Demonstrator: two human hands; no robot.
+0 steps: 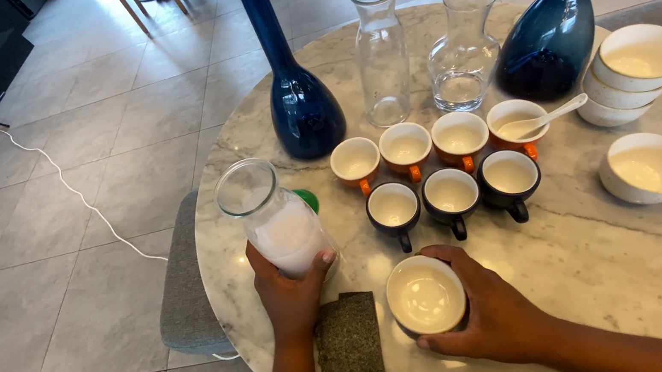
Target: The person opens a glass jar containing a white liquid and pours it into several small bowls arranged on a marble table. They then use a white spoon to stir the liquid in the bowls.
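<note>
Left hand, lower middle of frame: fingers wrapped round milk bottle, tilted. Right hand beside it: fingers curled round white bowl on marble tabletop. Small cups just above.

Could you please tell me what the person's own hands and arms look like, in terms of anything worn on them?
Both the left hand and the right hand are bare: no gloves, rings, watch or bracelet show. Both forearms are uncovered as far as the picture's lower edge, with no sleeve in view.
</note>
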